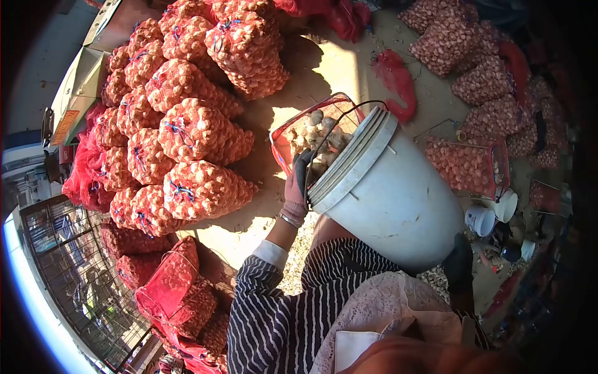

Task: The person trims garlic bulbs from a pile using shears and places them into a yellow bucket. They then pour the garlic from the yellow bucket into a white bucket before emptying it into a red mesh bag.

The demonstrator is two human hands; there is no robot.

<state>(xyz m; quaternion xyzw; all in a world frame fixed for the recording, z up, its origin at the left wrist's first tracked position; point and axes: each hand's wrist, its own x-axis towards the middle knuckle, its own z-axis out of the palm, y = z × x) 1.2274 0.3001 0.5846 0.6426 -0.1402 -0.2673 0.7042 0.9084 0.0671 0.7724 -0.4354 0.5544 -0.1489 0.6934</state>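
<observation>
A large white bucket (398,193) is tilted on its side, its mouth facing a red mesh bag (280,148). Garlic bulbs (317,134) show in the bag's opening, beside the bucket's rim. My left hand (296,190), in a pink and black glove, grips the bucket at its rim, close to the thin dark wire handle. At the other end, my right hand (459,265), in a dark glove, holds the bucket's base; some of its fingers are hidden behind the bucket.
Full mesh sacks of garlic (193,134) are stacked at the left, and more sacks (483,81) stand at the upper right. An unfilled red net (395,84) lies on the ground. Small white buckets (481,220) stand at the right. A wire cage (81,274) is at the lower left.
</observation>
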